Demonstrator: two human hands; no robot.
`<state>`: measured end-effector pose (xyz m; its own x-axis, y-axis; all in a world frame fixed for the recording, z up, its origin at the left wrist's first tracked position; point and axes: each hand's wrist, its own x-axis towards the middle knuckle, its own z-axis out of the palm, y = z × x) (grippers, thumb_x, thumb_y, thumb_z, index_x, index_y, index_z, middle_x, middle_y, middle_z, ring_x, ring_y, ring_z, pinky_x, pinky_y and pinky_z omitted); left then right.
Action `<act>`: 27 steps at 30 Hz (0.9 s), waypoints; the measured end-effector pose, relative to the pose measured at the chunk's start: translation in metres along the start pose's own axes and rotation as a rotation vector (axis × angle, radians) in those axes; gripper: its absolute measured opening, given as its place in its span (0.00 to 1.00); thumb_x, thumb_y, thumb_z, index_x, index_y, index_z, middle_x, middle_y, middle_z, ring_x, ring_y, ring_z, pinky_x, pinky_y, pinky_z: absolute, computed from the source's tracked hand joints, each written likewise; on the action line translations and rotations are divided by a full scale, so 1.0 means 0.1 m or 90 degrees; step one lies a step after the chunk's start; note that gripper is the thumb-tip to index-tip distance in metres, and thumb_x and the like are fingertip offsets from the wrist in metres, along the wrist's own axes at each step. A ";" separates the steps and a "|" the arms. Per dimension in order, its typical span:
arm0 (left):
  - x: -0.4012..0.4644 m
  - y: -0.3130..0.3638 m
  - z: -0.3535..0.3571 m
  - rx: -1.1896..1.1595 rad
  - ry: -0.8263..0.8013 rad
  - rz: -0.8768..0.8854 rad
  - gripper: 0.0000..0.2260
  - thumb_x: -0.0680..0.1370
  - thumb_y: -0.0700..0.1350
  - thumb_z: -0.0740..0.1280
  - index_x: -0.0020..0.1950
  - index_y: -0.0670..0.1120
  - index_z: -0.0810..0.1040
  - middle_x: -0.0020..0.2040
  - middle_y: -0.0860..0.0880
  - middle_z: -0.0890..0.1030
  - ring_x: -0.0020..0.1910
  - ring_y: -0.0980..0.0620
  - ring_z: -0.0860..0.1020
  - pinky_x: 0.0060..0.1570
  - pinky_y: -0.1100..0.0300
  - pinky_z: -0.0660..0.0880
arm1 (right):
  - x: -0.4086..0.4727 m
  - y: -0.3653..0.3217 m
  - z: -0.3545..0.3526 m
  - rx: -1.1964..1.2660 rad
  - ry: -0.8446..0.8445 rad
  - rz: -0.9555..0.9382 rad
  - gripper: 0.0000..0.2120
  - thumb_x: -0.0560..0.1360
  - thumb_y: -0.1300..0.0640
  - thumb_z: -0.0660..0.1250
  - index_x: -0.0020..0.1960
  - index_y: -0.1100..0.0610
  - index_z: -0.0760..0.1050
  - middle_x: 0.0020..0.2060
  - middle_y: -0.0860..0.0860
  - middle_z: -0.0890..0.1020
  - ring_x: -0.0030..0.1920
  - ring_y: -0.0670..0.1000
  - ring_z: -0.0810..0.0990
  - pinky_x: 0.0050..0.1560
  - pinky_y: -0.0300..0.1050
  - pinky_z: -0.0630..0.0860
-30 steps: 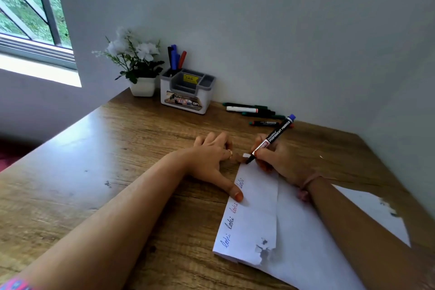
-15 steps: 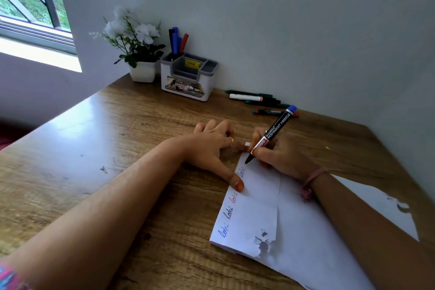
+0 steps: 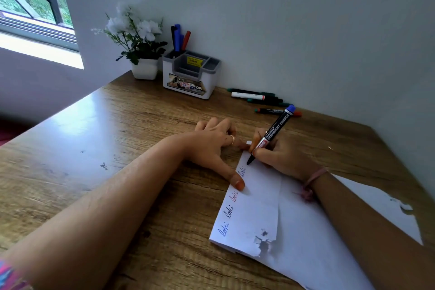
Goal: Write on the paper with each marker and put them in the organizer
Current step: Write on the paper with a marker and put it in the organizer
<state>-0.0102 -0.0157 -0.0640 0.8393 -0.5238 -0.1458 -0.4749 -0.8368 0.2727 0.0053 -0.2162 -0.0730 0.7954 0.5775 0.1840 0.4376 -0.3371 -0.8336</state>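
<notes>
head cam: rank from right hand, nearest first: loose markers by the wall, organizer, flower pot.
From the right hand:
1. loose markers, just beyond it along the wall.
2. organizer, farther back and left.
3. flower pot, left of the organizer, in the corner.

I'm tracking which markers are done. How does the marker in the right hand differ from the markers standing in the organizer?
The marker in the right hand is gripped by the right hand, tilted, tip on the paper; the markers in the organizer stand nearly upright in a back compartment of the organizer, untouched. The held one's writing tip is exposed; theirs are hidden. Both show coloured top ends.
</notes>
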 end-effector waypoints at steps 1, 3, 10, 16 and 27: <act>0.00 0.00 0.00 -0.003 0.003 0.001 0.43 0.58 0.74 0.68 0.71 0.62 0.64 0.63 0.57 0.57 0.65 0.50 0.56 0.70 0.48 0.54 | 0.01 0.00 0.01 -0.002 0.010 0.000 0.07 0.66 0.64 0.63 0.37 0.69 0.68 0.25 0.42 0.73 0.27 0.40 0.70 0.30 0.30 0.66; -0.01 0.01 -0.02 -0.003 0.006 0.003 0.42 0.59 0.73 0.69 0.71 0.62 0.64 0.63 0.56 0.57 0.65 0.50 0.55 0.70 0.49 0.53 | 0.02 0.00 0.02 0.006 0.024 0.005 0.06 0.67 0.63 0.64 0.37 0.65 0.68 0.24 0.43 0.72 0.26 0.41 0.69 0.28 0.32 0.66; -0.01 0.02 -0.02 0.001 -0.006 -0.011 0.44 0.59 0.73 0.68 0.72 0.58 0.64 0.64 0.57 0.57 0.65 0.51 0.55 0.70 0.50 0.51 | 0.00 -0.03 0.01 0.018 0.012 0.016 0.03 0.66 0.65 0.62 0.36 0.63 0.69 0.23 0.40 0.74 0.26 0.39 0.71 0.28 0.27 0.65; -0.02 0.03 -0.03 0.003 -0.009 -0.012 0.44 0.60 0.72 0.68 0.72 0.58 0.64 0.65 0.55 0.57 0.65 0.51 0.55 0.71 0.48 0.50 | 0.01 -0.02 0.01 0.000 0.024 0.017 0.03 0.65 0.63 0.63 0.35 0.58 0.69 0.23 0.41 0.73 0.26 0.40 0.71 0.28 0.28 0.65; -0.01 0.03 -0.03 0.008 -0.011 -0.010 0.43 0.60 0.72 0.68 0.72 0.57 0.64 0.65 0.55 0.57 0.66 0.50 0.55 0.71 0.47 0.47 | 0.02 0.01 0.01 -0.014 0.059 0.009 0.05 0.66 0.61 0.64 0.34 0.59 0.68 0.23 0.42 0.72 0.25 0.41 0.69 0.27 0.31 0.65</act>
<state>-0.0122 -0.0174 -0.0604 0.8417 -0.5138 -0.1661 -0.4659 -0.8465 0.2577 0.0071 -0.2141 -0.0739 0.8367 0.5013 0.2207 0.4344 -0.3619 -0.8248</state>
